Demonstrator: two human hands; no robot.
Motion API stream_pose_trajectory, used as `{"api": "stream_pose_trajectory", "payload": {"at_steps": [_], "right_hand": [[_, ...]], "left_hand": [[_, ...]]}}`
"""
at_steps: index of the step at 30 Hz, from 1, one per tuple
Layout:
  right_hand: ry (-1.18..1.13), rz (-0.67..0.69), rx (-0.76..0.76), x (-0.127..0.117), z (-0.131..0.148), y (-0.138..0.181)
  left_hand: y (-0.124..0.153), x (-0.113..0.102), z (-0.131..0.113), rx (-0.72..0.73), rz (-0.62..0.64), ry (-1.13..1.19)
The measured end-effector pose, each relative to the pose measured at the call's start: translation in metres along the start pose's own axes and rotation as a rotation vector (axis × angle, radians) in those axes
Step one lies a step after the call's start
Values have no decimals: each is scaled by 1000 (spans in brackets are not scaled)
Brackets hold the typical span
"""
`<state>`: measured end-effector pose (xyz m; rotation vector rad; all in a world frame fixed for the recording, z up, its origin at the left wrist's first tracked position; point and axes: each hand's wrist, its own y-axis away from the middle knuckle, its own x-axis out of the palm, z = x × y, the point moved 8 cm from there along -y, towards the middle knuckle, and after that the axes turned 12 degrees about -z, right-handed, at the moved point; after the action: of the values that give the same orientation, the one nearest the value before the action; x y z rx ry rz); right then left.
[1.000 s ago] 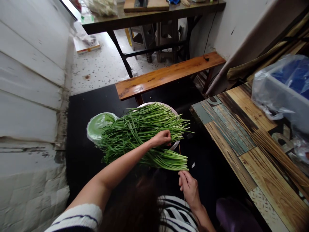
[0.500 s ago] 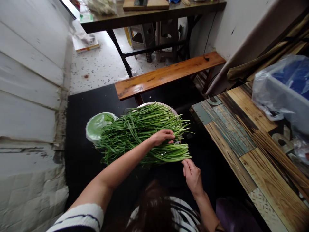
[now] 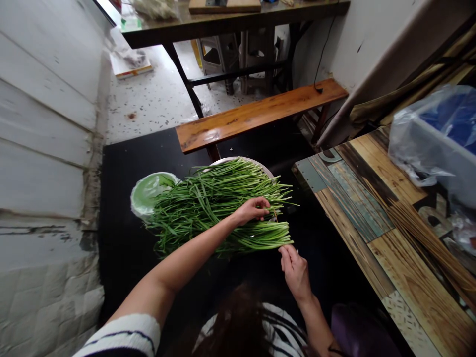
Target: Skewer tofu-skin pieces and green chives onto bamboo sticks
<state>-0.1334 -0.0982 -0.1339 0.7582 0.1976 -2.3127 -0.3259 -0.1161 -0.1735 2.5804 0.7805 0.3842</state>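
Green stalks (image 3: 217, 196) fill the centre, their nearer bundle (image 3: 267, 235) shifted toward twelve since a second ago. Your right hand (image 3: 296, 271), at its five o'clock, presses fingertips together; your left hand (image 3: 253, 210), at eleven, curls, grip unclear.

Left: pale wall (image 3: 40, 104), scuffed, cracked low down. Speckled floor (image 3: 148, 109), 1 brown stain; black surface (image 3: 128, 163) nearer. Glossy wooden bench (image 3: 260, 115) crosses mid-view. Beyond: dark-framed table (image 3: 230, 23), 2 grey stools (image 3: 229, 52) under it. Right: patchwork-topped wooden table (image 3: 360, 198). Light brightest upper left.
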Motion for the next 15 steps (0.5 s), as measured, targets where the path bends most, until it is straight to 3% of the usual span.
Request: {"api": "stream_pose_trajectory", "payload": {"at_steps": [4,9,12,14,15], "right_hand": [[9,2,-7,0,0,0],[4,-5,-17,-1,0,0],[9,-8,-28,-2,2,0],[10,-12,-32,-2,3,-1],[11,-13,-33,-3,4,-1]], "left_hand": [[-4,-7,4,36,-51,-104],[5,-22,-27,406,-283,-510],[18,-21,-44,589,-381,-712],[20,-17,-42,571,-337,-626],[17,-16,-36,493,-290,-526]]}}
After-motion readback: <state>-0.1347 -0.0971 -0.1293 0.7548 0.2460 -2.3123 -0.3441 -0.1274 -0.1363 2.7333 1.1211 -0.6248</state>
